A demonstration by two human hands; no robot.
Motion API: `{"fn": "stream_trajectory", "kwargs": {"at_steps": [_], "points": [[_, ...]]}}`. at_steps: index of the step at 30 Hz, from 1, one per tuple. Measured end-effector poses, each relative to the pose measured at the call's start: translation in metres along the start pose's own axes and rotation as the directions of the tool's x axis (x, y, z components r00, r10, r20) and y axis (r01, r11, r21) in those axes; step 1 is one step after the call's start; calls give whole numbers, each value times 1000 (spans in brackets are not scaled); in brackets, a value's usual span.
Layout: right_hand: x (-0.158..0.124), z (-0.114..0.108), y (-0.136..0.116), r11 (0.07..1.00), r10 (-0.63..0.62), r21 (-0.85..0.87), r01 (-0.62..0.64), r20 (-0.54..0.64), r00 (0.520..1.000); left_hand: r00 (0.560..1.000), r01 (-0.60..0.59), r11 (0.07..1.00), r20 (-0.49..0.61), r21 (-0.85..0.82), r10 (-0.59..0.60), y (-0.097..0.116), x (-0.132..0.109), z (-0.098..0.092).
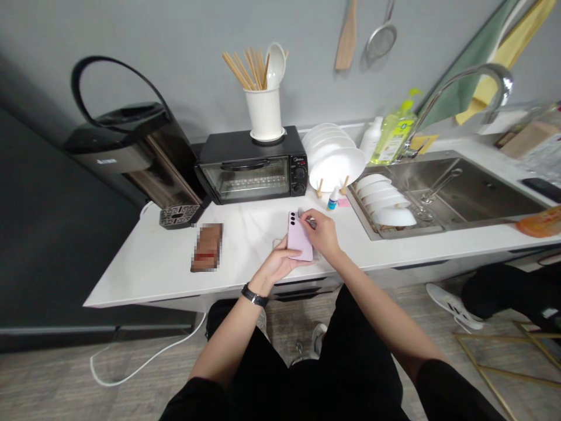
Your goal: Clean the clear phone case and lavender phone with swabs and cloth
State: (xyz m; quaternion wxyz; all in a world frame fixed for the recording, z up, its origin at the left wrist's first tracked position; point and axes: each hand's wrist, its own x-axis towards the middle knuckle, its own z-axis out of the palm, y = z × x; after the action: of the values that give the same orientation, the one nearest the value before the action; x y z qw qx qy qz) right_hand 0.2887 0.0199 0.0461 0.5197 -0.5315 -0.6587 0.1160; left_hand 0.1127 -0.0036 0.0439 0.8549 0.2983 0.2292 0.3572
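Observation:
My left hand (279, 261) grips a lilac smartphone (300, 241) along its lower part, just above the counter's front edge. The phone's back faces up, with several dark camera lenses at its top left. Over the phone's upper right corner, my right hand (321, 231) is closed, its fingers pinched on something small and greyish that I cannot make out. Something pale shows beside the phone, mostly hidden by it and my hands. Beyond my right hand stands a small bottle (333, 200) with a white cap and blue label, beside a pink slip of paper (344, 202).
A pixelated brown item (207, 248) lies on the white counter (249, 225) to the left. Behind are a drinks dispenser (140, 152), a toaster oven (254, 169) bearing a utensil pot (265, 111), and racked plates (335, 164). A sink (473, 193) is right; another person's leg (495, 292) shows below.

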Motion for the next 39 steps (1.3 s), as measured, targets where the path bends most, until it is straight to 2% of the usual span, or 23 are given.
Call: {"fn": "stream_trajectory", "kwargs": {"at_steps": [4, 8, 12, 17, 20, 22, 25, 28, 32, 35, 39], "points": [[8, 6, -5, 995, 63, 82, -64, 13, 998, 992, 51, 990, 111, 132, -66, 3, -1, -4], [3, 11, -9, 977, 91, 191, -99, 49, 995, 989, 67, 973, 111, 222, -94, 5, 3, -10], [-14, 12, -17, 945, 93, 299, -129, 132, 987, 998, 28, 962, 44, 273, -41, 8, 8, -18], [-29, 1, -25, 880, 60, 421, -221, 363, 930, 1000, -26, 943, -4, 333, 29, 13, 11, -26], [-32, -8, -15, 843, 131, 466, -268, 306, 943, 990, -119, 900, -17, 420, 138, 17, 6, -27], [-33, -13, -2, 811, 213, 510, -286, 198, 957, 982, -148, 831, -20, 536, 188, 18, 0, -28], [-34, -19, 15, 792, 322, 538, -287, 30, 946, 951, -171, 651, -47, 739, 304, 13, -7, -34], [-36, -23, 19, 802, 375, 522, -291, -61, 925, 875, -208, 416, -22, 885, 484, 3, -14, -41], [-40, -24, -1, 834, 341, 489, -257, -89, 936, 784, -272, 152, 127, 950, 608, -5, -24, -44], [-45, -24, -21, 871, 282, 451, -194, -135, 950, 755, -298, 56, 200, 953, 625, -8, -32, -44], [-44, -22, -28, 924, 215, 364, -118, -239, 947, 752, -325, -20, 272, 945, 601, -12, -36, -47]]}}
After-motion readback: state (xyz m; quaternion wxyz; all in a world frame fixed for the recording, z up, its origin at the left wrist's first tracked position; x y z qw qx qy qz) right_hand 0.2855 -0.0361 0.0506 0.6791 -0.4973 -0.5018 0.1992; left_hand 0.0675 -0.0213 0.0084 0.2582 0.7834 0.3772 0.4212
